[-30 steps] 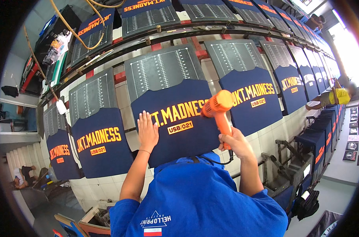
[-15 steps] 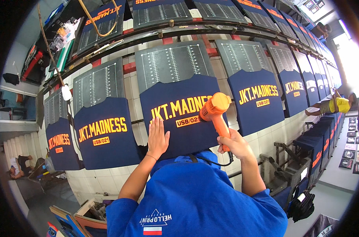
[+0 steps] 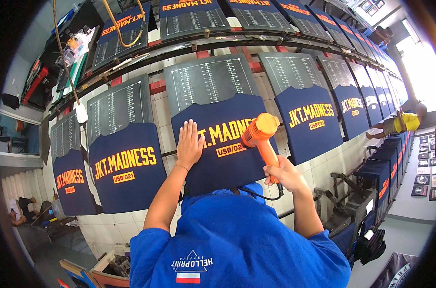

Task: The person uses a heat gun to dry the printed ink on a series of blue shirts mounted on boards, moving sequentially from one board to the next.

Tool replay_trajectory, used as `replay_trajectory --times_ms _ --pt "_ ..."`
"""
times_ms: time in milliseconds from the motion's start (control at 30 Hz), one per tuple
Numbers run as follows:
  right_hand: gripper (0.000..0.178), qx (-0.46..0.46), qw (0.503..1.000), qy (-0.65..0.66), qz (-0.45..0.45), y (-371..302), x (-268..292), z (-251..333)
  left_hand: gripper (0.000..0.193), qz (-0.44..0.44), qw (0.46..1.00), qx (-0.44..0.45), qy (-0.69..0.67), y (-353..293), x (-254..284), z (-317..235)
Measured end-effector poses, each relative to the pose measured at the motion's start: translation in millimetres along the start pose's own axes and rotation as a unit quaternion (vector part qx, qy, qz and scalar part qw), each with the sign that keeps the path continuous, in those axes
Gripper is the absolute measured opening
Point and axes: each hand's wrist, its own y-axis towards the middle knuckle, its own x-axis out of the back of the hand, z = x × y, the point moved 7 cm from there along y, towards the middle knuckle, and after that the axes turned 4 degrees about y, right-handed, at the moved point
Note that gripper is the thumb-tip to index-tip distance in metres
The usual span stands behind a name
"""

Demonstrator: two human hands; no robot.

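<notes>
While the flat left hand (image 3: 189, 145) touches one shirt (image 3: 220, 174), the right (image 3: 288, 175) clasps one blower (image 3: 262, 135).

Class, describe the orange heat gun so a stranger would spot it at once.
Find the wearer's bright blue shirt at bottom centre, then the navy printed shirt directly above it. Over that navy printed shirt's right side, in the grip of the right hand, is the heat gun: chunky and orange, where the neighbouring shirts lie flat and navy.

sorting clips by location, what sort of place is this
Probably a garment-printing workshop: rows of scale-marked dark boards, navy garments printed in orange lying over them, and an orange heat gun in the person's right hand.
</notes>
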Motion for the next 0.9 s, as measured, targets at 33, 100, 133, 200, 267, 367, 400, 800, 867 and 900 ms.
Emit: replay_trajectory --times_ms 33,100,133,200,267,367,400,800,867,900 --pt "0.024 0.001 1.0 0.007 0.0 -0.1 -1.7 -0.8 0.063 0.009 1.0 0.0 -0.003 -2.7 0.2 -1.3" --pt "0.025 -0.008 1.0 -0.016 0.016 0.2 -1.1 2.9 0.063 0.026 1.0 0.0 -0.008 -10.5 1.4 -4.0" --pt "0.025 -0.005 1.0 -0.016 0.017 0.8 -1.5 3.1 0.063 0.036 0.999 0.007 -0.008 -15.3 1.4 -5.8" --pt "0.025 0.0 1.0 -0.015 0.013 2.3 -4.4 2.1 0.064 0.057 0.998 0.021 -0.006 -26.3 1.4 -11.4" --pt "0.025 0.005 1.0 -0.012 0.004 3.6 -9.9 -0.1 0.065 0.055 0.998 0.026 -0.005 -39.7 6.1 -17.0" --pt "0.025 -0.028 0.998 -0.045 0.023 3.8 -7.4 0.6 0.066 0.057 0.998 0.026 -0.016 -62.3 11.1 -24.4" --pt "0.025 -0.018 0.999 -0.036 0.019 4.5 -9.1 0.2 0.066 0.061 0.998 0.022 -0.024 -69.3 12.4 -27.1" --pt "0.025 -0.021 0.999 -0.036 0.03 5.7 -23.4 0.6 0.065 0.029 0.999 0.02 -0.012 -39.4 10.7 -4.6" --pt "0.023 -0.041 0.996 -0.048 0.056 5.5 -20.9 3.0 0.064 -0.002 1.0 0.019 0.007 -26.4 8.1 7.1" --pt "0.024 -0.03 0.997 -0.045 0.051 6.1 -21.7 3.0 0.063 -0.018 1.0 0.016 0.013 -18.4 6.4 9.2"
